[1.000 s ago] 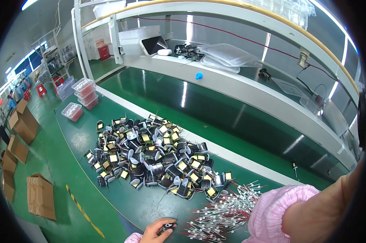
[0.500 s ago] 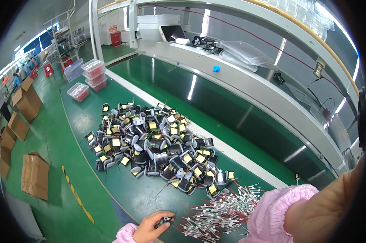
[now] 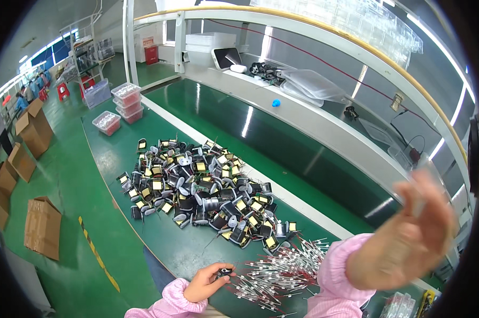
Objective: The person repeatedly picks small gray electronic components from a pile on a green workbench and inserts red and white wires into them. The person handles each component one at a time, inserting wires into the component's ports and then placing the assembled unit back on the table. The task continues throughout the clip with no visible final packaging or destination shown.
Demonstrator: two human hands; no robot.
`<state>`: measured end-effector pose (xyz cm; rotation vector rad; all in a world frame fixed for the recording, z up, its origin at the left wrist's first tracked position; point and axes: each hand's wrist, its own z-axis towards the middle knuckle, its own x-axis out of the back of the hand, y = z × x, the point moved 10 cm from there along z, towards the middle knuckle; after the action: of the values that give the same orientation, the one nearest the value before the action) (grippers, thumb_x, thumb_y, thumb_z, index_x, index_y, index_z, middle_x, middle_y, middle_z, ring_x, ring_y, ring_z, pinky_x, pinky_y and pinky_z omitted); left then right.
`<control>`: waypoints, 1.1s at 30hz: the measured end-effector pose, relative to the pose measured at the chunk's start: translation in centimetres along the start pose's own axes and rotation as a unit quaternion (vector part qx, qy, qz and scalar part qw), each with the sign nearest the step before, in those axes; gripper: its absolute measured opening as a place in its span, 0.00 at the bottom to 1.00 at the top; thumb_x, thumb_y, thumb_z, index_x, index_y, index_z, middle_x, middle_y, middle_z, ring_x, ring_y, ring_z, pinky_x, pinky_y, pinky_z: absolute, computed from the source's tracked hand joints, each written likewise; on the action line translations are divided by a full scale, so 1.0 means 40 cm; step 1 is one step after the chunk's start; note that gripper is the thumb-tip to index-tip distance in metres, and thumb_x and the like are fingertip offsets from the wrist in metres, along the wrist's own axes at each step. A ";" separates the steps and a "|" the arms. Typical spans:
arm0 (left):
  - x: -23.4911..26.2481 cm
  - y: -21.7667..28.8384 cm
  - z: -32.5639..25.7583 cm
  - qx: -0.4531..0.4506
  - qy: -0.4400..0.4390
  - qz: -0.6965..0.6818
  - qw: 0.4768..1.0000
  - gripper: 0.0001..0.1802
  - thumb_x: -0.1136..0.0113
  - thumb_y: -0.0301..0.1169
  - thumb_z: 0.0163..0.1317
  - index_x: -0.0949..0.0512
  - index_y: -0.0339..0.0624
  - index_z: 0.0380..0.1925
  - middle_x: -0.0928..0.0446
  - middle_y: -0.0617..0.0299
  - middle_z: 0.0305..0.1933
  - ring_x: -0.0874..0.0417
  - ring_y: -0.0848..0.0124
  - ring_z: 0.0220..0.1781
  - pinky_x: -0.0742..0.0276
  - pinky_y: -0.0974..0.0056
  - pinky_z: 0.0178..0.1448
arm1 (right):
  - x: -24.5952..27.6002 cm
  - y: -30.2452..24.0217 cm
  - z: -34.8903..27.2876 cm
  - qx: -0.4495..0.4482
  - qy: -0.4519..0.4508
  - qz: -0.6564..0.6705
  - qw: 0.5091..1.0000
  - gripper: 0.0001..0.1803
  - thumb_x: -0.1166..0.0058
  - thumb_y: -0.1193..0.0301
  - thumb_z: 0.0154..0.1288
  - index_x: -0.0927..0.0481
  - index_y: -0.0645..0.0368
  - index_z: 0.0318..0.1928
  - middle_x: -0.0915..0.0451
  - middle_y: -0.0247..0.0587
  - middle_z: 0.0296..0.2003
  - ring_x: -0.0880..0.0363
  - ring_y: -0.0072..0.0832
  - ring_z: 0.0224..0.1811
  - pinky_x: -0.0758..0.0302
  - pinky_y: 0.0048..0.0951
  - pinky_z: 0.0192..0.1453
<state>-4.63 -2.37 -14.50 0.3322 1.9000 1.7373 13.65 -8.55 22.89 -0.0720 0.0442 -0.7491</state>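
Observation:
My left hand (image 3: 203, 282), low in the middle, pinches a small black part (image 3: 224, 272) between thumb and fingers, just above the green table. Close to its right lies a loose heap of thin white-tipped wires (image 3: 274, 278), some of them red. Raised at the right, my right hand (image 3: 401, 241) is smeared by motion; whether its fingers hold anything cannot be made out. Beyond the left hand spreads a big pile of black parts (image 3: 197, 193) with yellow pads, grey rounded pieces and thin leads.
Clear plastic boxes (image 3: 128, 108) with reddish contents stand at the table's far left. A dark green conveyor belt (image 3: 282, 143) runs along the far side. Above it passes a white frame rail (image 3: 351, 42). Clear plastic pieces (image 3: 397, 306) lie at the lower right. Cardboard boxes (image 3: 43, 228) stand on the floor.
My right hand has swung in from the right edge and now shows raised and blurred. My left hand keeps the black part, slightly higher in the picture. The view has shifted a little.

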 end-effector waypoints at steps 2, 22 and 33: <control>0.029 0.006 -0.025 -0.020 0.021 -0.078 0.997 0.24 0.50 0.18 0.67 0.38 0.32 0.63 0.31 0.47 0.61 0.25 0.63 0.62 0.25 0.63 0.60 | -0.197 0.029 -0.125 -0.065 -0.273 0.080 0.956 0.21 0.40 0.67 0.58 0.24 0.63 0.50 0.21 0.47 0.39 0.21 0.40 0.43 0.23 0.35 0.44; 0.134 -0.007 0.011 -0.184 0.216 -0.045 0.958 0.18 0.45 0.21 0.63 0.31 0.30 0.53 0.21 0.48 0.43 0.18 0.63 0.45 0.22 0.60 0.51 | -0.250 0.377 -0.190 -0.112 -0.291 -0.116 0.943 0.12 0.48 0.80 0.50 0.19 0.61 0.37 0.19 0.50 0.30 0.19 0.44 0.29 0.23 0.39 0.34; 0.141 0.044 -0.009 -0.188 0.283 0.124 0.932 0.07 0.44 0.19 0.60 0.20 0.32 0.38 0.18 0.55 0.31 0.17 0.67 0.33 0.24 0.66 0.38 | -0.091 0.905 -0.106 -0.160 -0.269 -0.418 0.853 0.19 0.49 0.60 0.64 0.21 0.62 0.48 0.23 0.58 0.45 0.26 0.52 0.50 0.31 0.44 0.55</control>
<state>-9.77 0.50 -14.03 -0.0962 1.8807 2.5264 35.29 20.16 15.80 -0.6515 -0.4277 -1.5677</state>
